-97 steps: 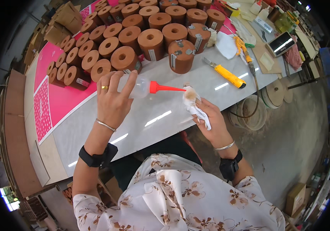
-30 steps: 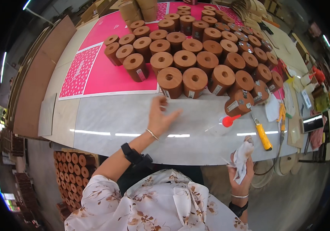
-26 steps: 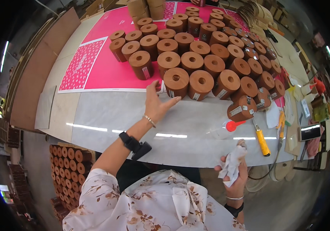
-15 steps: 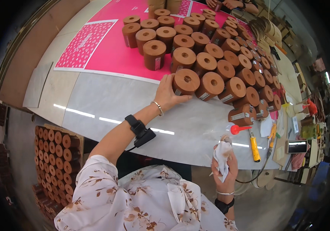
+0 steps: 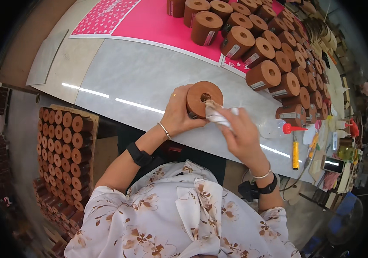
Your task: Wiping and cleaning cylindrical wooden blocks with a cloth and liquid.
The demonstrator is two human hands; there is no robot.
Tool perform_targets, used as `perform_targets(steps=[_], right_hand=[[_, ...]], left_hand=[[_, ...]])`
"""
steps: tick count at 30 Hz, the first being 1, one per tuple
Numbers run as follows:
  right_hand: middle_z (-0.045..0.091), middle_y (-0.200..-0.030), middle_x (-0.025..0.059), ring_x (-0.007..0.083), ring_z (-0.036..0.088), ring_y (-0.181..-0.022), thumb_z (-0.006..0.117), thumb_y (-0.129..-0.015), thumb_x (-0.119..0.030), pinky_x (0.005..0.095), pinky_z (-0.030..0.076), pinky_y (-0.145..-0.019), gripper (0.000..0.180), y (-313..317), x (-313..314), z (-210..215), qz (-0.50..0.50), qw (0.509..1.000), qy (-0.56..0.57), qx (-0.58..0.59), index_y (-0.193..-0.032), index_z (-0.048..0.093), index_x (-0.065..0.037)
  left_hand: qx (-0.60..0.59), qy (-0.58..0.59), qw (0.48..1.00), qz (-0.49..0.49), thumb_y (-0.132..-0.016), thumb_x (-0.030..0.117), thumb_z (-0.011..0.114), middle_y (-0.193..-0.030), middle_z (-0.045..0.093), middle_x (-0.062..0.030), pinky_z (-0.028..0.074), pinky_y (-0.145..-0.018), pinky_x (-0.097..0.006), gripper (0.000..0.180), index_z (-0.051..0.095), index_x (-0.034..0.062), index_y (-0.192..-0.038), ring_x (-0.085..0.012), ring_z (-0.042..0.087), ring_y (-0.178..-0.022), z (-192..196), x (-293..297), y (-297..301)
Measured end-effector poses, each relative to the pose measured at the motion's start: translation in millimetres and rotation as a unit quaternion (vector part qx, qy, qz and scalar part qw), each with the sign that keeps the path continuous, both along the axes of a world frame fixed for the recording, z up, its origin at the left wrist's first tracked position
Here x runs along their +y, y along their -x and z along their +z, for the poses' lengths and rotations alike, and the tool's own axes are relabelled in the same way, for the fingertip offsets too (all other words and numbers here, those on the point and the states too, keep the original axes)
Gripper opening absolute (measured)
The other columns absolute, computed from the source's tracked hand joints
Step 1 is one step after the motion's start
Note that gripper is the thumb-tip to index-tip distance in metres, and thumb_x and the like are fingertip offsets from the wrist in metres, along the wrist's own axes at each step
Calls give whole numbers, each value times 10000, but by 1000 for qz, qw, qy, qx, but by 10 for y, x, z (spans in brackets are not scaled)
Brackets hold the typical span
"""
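My left hand (image 5: 178, 112) is wrapped round a brown cylinder (image 5: 212, 89) with a hole through the middle of its flat end. The cylinder is over the near edge of the grey tabletop (image 5: 128, 79), its holed end turned up toward me. A crumpled white cloth (image 5: 218, 116) is pinched in my right hand (image 5: 243, 134). The cloth's stained tip touches the cylinder's end beside the hole. Many similar brown cylinders (image 5: 266, 74) stand in rows at the far right, with pale labels on their sides.
A pink printed sheet (image 5: 162, 28) lies under the far cylinders. To the right are a clear bottle with a red nozzle (image 5: 292, 128), a yellow-handled tool (image 5: 295, 155) and a small dark-framed screen (image 5: 333, 164). More cylinders are stacked (image 5: 57, 160) at lower left.
My left hand has drawn one cylinder away from the group toward me. My right hand has come up and left, bringing the cloth against the cylinder's end. The view has shifted.
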State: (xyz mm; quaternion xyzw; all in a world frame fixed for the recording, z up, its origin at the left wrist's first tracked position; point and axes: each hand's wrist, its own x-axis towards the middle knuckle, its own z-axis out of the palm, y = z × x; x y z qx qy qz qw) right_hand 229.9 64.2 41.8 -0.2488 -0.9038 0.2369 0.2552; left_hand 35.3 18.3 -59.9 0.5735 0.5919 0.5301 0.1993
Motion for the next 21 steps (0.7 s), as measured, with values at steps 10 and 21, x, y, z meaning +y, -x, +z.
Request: perform_targets(steps=[10, 21], right_hand=[[519, -868, 145, 316, 569, -774, 611, -727, 46, 389, 482, -606, 353, 339, 267, 109, -11, 994, -99, -36, -1071, 597, -36], [558, -961, 165, 355, 604, -801, 611, -739, 9, 381, 517, -643, 313, 513, 235, 47, 27, 991, -103, -79, -1044, 608, -61]], left_hand=[[79, -25, 996, 24, -564, 294, 877, -1130, 515, -152, 434, -869, -415, 821, 481, 23, -1230, -333, 521, -1023, -30, -32, 11], [66, -50, 996, 43, -519, 337, 861, -1024, 528, -157, 411, -820, -437, 822, 459, 23, -1163, -360, 511, -927, -52, 23, -13]])
